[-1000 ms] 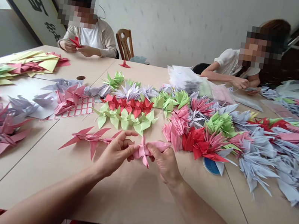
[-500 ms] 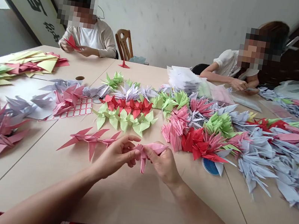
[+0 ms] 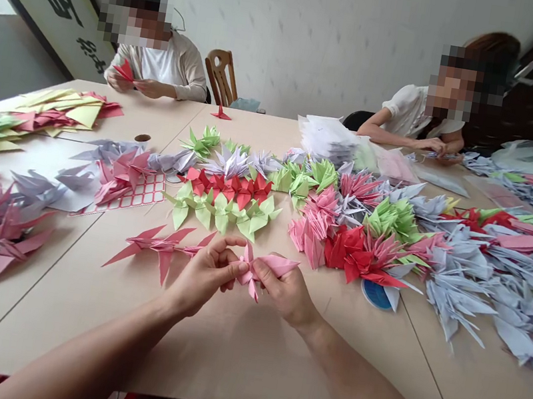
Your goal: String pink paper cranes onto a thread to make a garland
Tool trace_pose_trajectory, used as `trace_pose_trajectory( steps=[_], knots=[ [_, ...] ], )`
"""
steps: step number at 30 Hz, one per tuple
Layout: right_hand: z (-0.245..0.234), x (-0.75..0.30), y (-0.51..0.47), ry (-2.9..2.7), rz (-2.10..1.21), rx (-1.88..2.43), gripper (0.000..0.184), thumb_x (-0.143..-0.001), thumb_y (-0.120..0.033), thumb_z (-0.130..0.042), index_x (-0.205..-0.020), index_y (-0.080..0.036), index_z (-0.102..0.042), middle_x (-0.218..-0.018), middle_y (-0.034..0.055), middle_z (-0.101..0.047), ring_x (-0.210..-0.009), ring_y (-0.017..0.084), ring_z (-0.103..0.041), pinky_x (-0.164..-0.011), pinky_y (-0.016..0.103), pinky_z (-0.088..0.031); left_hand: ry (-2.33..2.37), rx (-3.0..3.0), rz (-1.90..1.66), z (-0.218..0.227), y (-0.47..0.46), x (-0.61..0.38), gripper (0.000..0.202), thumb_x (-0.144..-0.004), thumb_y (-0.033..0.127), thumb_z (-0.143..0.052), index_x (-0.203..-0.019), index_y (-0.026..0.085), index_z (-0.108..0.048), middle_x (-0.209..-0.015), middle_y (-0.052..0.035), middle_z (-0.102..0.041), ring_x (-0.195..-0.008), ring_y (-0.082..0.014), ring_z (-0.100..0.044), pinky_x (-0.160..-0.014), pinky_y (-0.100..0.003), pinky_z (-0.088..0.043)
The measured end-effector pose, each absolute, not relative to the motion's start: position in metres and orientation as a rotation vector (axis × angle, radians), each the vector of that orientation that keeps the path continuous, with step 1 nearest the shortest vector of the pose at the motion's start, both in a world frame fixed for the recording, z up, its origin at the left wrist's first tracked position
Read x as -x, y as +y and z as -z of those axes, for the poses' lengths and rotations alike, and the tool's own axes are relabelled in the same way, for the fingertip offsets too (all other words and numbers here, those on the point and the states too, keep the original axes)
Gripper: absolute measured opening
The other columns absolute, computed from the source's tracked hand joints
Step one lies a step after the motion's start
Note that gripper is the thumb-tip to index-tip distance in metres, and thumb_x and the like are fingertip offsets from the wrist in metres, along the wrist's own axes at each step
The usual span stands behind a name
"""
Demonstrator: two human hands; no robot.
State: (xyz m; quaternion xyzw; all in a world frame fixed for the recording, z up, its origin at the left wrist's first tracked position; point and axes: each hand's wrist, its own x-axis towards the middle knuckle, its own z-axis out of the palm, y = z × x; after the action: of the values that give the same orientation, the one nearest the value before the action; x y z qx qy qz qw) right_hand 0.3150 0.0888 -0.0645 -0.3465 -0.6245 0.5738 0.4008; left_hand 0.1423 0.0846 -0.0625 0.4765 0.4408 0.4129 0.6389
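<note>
View: head camera, looking forward and down.
Left hand (image 3: 207, 274): closed in a pinch on the left side of the pink paper crane (image 3: 260, 267), thumb and forefinger tips on the fold, other fingers curled.
Right hand (image 3: 285, 290): pinching the same crane from the right, thumb on top, one pale wing sticking out past the knuckles.
Pink paper crane: held between both hands just above the surface (image 3: 232, 349), at the middle of the picture.
Left of the hands: dark pink cranes (image 3: 158, 246) lying flat in a row, close to the left hand; cannot tell whether touching.
Beyond the hands: green cranes (image 3: 218, 212) in a row, red cranes (image 3: 228, 187) right behind them.
Right of the hands: blue disc (image 3: 375, 296) half under a heap of folded cranes; lilac cranes (image 3: 465, 285) spread further right.
Far side: two co-workers seated, one at the left (image 3: 161, 65) with red paper (image 3: 125, 69) in hand, one at the right (image 3: 411, 114) beside a white paper stack (image 3: 327, 138).
</note>
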Motion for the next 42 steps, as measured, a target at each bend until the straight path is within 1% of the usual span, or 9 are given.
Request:
trace_pose_trajectory(
  steps=[8,12,16,24,29,32,37,39,42],
  knots=[
    [0.065,-0.316,0.092,-1.554,-1.544,0.805,0.043,-0.095,-0.047,-0.044,-0.07,-0.015,-0.061,-0.066,0.0016,-0.057,-0.06,0.011,-0.049,-0.058,0.023,-0.037,1.079,-1.093,-0.925,0.062,0.087,-0.14,0.04,-0.08,0.04,-0.068,-0.11,0.021,-0.051,-0.064,0.006,-0.058,-0.052,-0.0075,-0.044,-0.048,-0.019,-0.032],
    [0.066,-0.318,0.093,-1.535,-1.499,0.84,0.04,-0.094,-0.046,-0.048,-0.07,-0.016,-0.058,-0.067,0.0001,-0.055,-0.059,0.01,-0.047,-0.057,0.022,-0.037,1.071,-1.109,-0.865,0.061,0.087,-0.139,0.046,-0.075,0.036,-0.074,-0.112,0.023,-0.05,-0.068,0.0068,-0.056,-0.053,-0.0068,-0.045,-0.047,-0.019,-0.032],
    [0.068,-0.319,0.093,-1.52,-1.461,0.863,0.035,-0.094,-0.041,-0.05,-0.07,-0.016,-0.057,-0.066,-0.0012,-0.054,-0.059,0.01,-0.046,-0.057,0.022,-0.036,1.091,-1.089,-0.804,0.059,0.089,-0.14,0.044,-0.074,0.031,-0.075,-0.11,0.023,-0.05,-0.064,0.0078,-0.055,-0.053,-0.0063,-0.047,-0.046,-0.018,-0.029],
    [0.07,-0.319,0.094,-1.588,-1.449,0.84,0.04,-0.096,-0.036,-0.047,-0.063,-0.016,-0.059,-0.065,-0.0009,-0.052,-0.061,0.011,-0.046,-0.063,0.023,-0.036,1.024,-1.047,-0.872,0.057,0.09,-0.139,0.046,-0.071,0.022,-0.077,-0.109,0.022,-0.052,-0.062,0.0082,-0.055,-0.057,-0.0069,-0.051,-0.049,-0.018,-0.029],
    [0.067,-0.32,0.093,-1.57,-1.518,0.838,0.038,-0.095,-0.037,-0.048,-0.066,-0.016,-0.059,-0.062,-0.0013,-0.049,-0.059,0.01,-0.045,-0.058,0.022,-0.035,1.064,-1.125,-0.835,0.058,0.089,-0.137,0.037,-0.082,0.036,-0.066,-0.113,0.022,-0.051,-0.064,0.0048,-0.059,-0.052,-0.0068,-0.042,-0.046,-0.019,-0.026],
    [0.068,-0.319,0.092,-1.537,-1.563,0.844,0.039,-0.095,-0.04,-0.048,-0.067,-0.015,-0.06,-0.062,-0.0013,-0.05,-0.058,0.009,-0.044,-0.055,0.021,-0.035,1.077,-1.157,-0.826,0.058,0.087,-0.138,0.039,-0.085,0.04,-0.061,-0.117,0.021,-0.05,-0.066,0.0038,-0.059,-0.052,-0.007,-0.04,-0.047,-0.019,-0.028],
    [0.069,-0.323,0.096,-1.493,-1.591,0.902,0.041,-0.094,-0.04,-0.048,-0.062,-0.015,-0.055,-0.056,-0.0028,-0.046,-0.053,0.008,-0.038,-0.051,0.021,-0.031,1.12,-1.282,-0.822,0.058,0.087,-0.137,0.042,-0.091,0.043,-0.051,-0.127,0.023,-0.046,-0.068,0.0032,-0.057,-0.053,-0.0084,-0.044,-0.048,-0.02,-0.033],
    [0.067,-0.33,0.099,-1.496,-1.585,0.91,0.041,-0.093,-0.042,-0.051,-0.061,-0.015,-0.054,-0.057,-0.0025,-0.047,-0.054,0.009,-0.04,-0.051,0.022,-0.032,1.19,-1.351,-0.886,0.058,0.09,-0.134,0.039,-0.092,0.043,-0.046,-0.126,0.023,-0.046,-0.074,0.0018,-0.059,-0.055,-0.0094,-0.047,-0.05,-0.021,-0.037],
    [0.061,-0.345,0.104,-1.593,-1.575,0.891,0.038,-0.09,-0.042,-0.056,-0.064,-0.015,-0.058,-0.062,-0.001,-0.053,-0.058,0.01,-0.044,-0.055,0.022,-0.035,1.345,-1.552,-0.9,0.06,0.094,-0.131,0.032,-0.09,0.037,-0.048,-0.119,0.023,-0.051,-0.087,-0.002,-0.064,-0.064,-0.0121,-0.055,-0.056,-0.024,-0.043]
  ],
)
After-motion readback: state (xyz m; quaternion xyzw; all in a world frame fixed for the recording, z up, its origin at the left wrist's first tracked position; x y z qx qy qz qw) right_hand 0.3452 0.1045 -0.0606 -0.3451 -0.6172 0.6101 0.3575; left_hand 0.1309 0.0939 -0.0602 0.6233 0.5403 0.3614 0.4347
